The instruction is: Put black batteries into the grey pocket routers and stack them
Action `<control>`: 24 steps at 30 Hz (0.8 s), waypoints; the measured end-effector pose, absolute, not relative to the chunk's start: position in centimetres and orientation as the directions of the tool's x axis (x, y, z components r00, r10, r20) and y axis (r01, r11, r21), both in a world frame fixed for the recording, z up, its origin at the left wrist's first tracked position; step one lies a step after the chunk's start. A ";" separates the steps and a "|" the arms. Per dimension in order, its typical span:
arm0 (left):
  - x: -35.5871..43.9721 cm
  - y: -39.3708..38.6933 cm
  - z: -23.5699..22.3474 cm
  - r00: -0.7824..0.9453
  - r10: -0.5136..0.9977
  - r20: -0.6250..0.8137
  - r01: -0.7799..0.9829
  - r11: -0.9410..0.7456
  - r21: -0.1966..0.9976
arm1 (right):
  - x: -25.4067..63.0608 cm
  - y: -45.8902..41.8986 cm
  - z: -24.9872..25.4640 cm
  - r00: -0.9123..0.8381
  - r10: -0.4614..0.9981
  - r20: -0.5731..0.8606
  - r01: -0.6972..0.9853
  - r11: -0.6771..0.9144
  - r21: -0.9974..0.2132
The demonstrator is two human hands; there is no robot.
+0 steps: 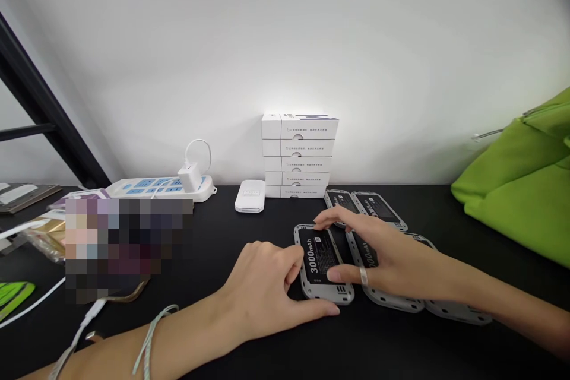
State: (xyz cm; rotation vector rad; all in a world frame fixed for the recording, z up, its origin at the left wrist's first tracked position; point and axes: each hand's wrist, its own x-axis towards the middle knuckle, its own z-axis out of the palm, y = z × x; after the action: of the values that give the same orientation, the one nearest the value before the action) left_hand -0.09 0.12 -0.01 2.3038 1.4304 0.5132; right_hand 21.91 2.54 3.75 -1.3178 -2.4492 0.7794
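Observation:
A silver-framed device with its black 3000mAh battery (321, 256) exposed lies on the black table. My left hand (262, 285) is against it, fingers curled at its left edge and thumb along its bottom edge. Over its right side arches my right hand (378, 249), wearing a ring, with fingers apart. Its fingertips are near the top edge and its thumb is over the lower right of the battery. Similar open-backed devices (378, 209) lie behind and to the right, some partly hidden under my right hand and forearm.
Several white boxes (298, 157) are stacked by the wall, beside a small stack of white rounded devices (250, 197). A power strip (155, 188) with a plugged-in charger (190, 177) sits left, near cables and a blurred-out item. A green bag (525, 184) occupies the right.

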 end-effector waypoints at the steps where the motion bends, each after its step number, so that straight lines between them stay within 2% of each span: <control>1: -0.1 0.1 0.0 0.418 0.902 0.104 0.763 -0.411 0.498 | 22.0 2.4 3.5 -0.574 0.819 -0.026 0.700 0.474 -0.534; 5: -0.1 0.1 0.0 0.440 0.890 0.119 0.749 -0.438 0.497 | 22.5 2.5 2.3 -0.667 0.744 -0.027 0.686 0.600 -0.411; 14: -0.3 0.1 -0.1 0.472 0.864 0.175 0.689 -0.486 0.538 | 22.3 2.7 2.2 -0.701 0.708 -0.082 0.677 0.625 -0.388; 18: -0.6 0.1 -0.4 0.516 0.827 0.223 0.620 -0.541 0.568 | 21.4 2.1 2.0 -0.726 0.688 -0.006 0.639 0.670 -0.378; 20: -0.7 0.2 -0.5 0.530 0.815 0.235 0.601 -0.557 0.574 | 21.3 2.1 2.3 -0.694 0.719 0.036 0.650 0.647 -0.398; 24: -0.8 0.2 -0.6 0.522 0.819 0.238 0.621 -0.556 0.553 | 23.0 4.0 3.8 -0.531 0.847 0.042 0.757 0.496 -0.427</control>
State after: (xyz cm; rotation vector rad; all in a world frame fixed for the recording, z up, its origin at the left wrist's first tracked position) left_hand -0.83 0.21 -0.61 2.3651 1.1838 0.6759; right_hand 22.97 3.97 3.83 -1.3653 -2.4952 0.5288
